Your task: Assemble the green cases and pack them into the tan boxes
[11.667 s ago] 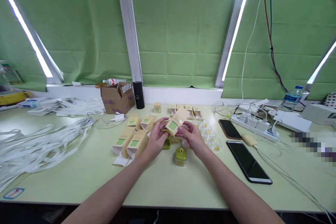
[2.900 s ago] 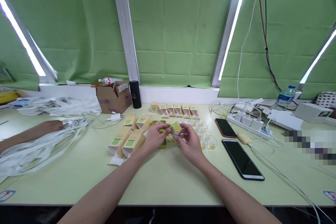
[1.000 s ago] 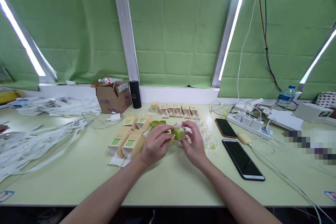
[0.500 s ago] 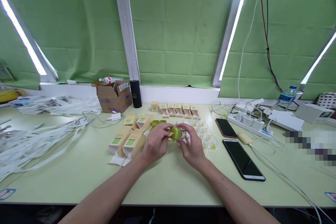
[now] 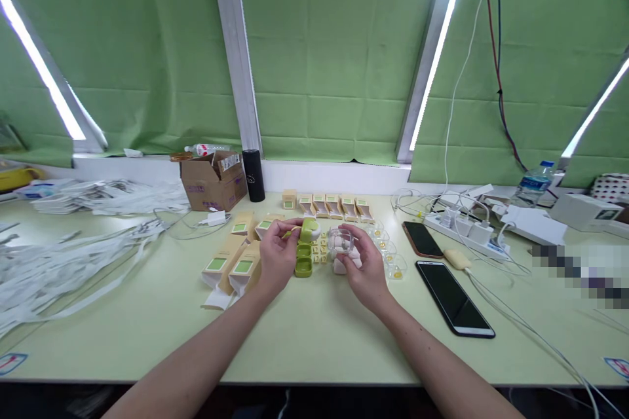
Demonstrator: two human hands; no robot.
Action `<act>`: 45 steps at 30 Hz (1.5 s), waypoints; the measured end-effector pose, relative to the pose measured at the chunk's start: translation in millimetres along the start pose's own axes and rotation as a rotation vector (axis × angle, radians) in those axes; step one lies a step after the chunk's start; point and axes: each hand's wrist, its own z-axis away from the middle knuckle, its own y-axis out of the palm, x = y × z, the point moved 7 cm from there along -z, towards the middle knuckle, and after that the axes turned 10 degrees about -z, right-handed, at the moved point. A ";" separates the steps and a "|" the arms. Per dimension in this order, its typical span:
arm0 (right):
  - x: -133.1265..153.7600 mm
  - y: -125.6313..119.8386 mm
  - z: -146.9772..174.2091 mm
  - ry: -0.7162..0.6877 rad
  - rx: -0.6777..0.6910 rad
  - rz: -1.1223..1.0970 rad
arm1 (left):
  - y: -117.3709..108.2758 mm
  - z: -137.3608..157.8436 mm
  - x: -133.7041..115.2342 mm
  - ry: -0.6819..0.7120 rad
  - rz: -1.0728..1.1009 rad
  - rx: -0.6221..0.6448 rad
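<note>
Left hand: closed around the near side of a green cap with a white part at one edge. Right hand: curved, with a clear cup between thumb and fingers. Cap and cup apart, both raised above the middle of the table. Possible fault: loss of the cup, likely from a light fingertip hold on a smooth wall. Possible fault: release of the white part, if only loosely seated; seating too small to tell. Possible fault: scatter of the small yellow pieces, from a low sweep of either hand. Avoid contact with the filled cups just beyond the right hand. On the surface: upturned green lids below the cap, open cartons to the left, a large phone and cable-laden power strip to the right. At the back: a brown box, a black bottle and green blinds.
</note>
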 end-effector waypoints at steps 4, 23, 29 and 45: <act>0.4 1.4 -0.1 0.008 -0.010 -0.087 | -7.7 -9.9 19.5 -0.208 0.103 -0.096; 54.9 -80.0 -12.0 0.037 -0.020 0.411 | -10.6 -12.8 41.9 -0.459 0.353 -0.134; 45.8 -113.7 19.6 0.201 0.199 0.752 | -10.7 -13.4 43.6 -0.454 0.345 -0.131; 7.8 -123.1 57.6 0.270 0.359 1.188 | -9.9 -13.3 43.4 -0.450 0.344 -0.128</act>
